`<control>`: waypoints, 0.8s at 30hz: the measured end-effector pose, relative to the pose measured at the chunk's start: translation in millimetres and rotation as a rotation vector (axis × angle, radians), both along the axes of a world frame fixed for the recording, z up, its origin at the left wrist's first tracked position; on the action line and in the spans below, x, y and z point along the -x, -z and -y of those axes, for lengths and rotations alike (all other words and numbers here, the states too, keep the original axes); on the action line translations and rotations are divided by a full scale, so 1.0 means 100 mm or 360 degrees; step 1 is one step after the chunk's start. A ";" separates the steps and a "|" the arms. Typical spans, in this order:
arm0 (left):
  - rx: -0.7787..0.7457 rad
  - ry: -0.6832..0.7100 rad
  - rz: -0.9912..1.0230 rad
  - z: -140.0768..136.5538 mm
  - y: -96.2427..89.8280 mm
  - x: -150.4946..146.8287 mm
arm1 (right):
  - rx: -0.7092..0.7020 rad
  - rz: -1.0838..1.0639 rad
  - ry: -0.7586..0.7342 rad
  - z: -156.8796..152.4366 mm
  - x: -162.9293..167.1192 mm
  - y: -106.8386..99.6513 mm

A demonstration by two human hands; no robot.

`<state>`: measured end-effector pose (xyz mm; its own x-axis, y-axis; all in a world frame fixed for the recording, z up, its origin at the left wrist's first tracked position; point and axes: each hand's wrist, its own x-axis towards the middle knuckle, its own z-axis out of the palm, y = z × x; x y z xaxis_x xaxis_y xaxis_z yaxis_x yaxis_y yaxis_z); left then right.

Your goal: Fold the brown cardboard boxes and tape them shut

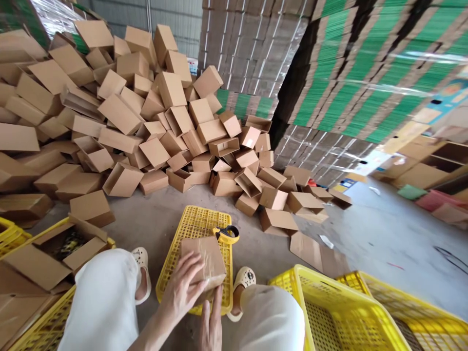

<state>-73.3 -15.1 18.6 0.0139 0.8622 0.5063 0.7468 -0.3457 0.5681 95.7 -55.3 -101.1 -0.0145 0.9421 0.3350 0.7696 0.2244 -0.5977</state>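
A small closed cardboard box (214, 261) with shiny clear tape on its top lies on an upturned yellow plastic crate (171, 253) between my knees. My left hand (183, 285) lies on the box's left and near side, fingers stretched out and spread, thumb along the near edge. My right hand (212, 319) is at the near end of the box, its fingers straight and a fingertip touching the lower near edge. Beyond the box, a yellow and black tape dispenser (226, 234) rests on the crate's far right corner.
A large heap of cardboard boxes (153, 151) fills the floor ahead. Yellow crates (300, 292) stand to my right. On the left, an open carton (40, 258) with dark contents sits on another crate. Tall stacks of flattened cardboard (329, 73) rise behind.
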 end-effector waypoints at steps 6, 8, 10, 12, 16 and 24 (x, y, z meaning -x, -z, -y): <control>-0.0013 -0.0008 -0.0032 0.41 0.14 -0.14 | -0.0181 0.0354 -0.0126 0.17 -0.25 -0.57; -0.0006 0.0012 -0.0023 0.36 0.08 -0.12 | -0.0262 0.0485 -0.0289 0.14 -0.33 -0.73; 0.0003 0.0013 -0.0006 0.27 -0.01 -0.09 | -0.0312 0.0562 -0.0403 0.05 -0.36 -0.88; 0.0014 -0.0003 0.0016 0.16 -0.10 -0.06 | -0.0342 0.0611 -0.0486 -0.08 -0.34 -1.04; -0.0007 0.0043 0.0046 0.01 -0.19 0.00 | -0.0349 0.0636 -0.0631 -0.48 -0.18 -1.35; -0.0007 0.0063 0.0014 -0.05 -0.16 0.07 | -0.0251 0.0738 -0.0716 -1.37 0.23 -1.74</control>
<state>-80.4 -10.1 34.9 0.0437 0.8587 0.5106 0.7274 -0.3777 0.5729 73.1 81.9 73.0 -0.5708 0.7507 0.3326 0.7500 0.6416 -0.1609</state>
